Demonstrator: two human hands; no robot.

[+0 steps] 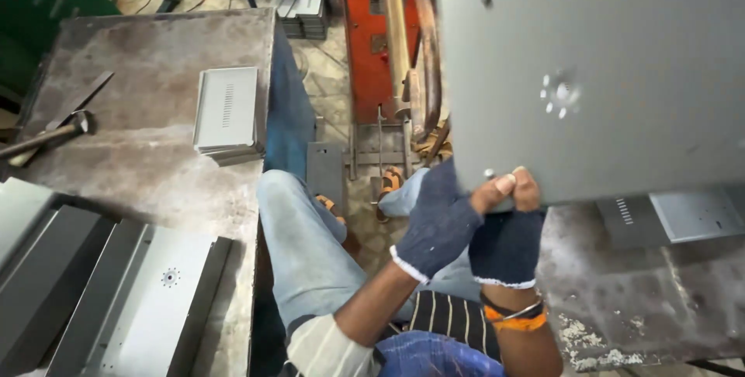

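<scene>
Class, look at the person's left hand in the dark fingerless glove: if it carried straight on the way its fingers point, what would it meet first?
The left hand points up and right and already touches the lower edge of the grey metal panel, beside the right hand. So that panel comes first.

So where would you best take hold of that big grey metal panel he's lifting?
By its lower edge, from underneath, both hands close together. The grey metal panel is broad, flat and tilted up, so the left hand and right hand pinch its bottom rim, thumbs on the face.
</scene>
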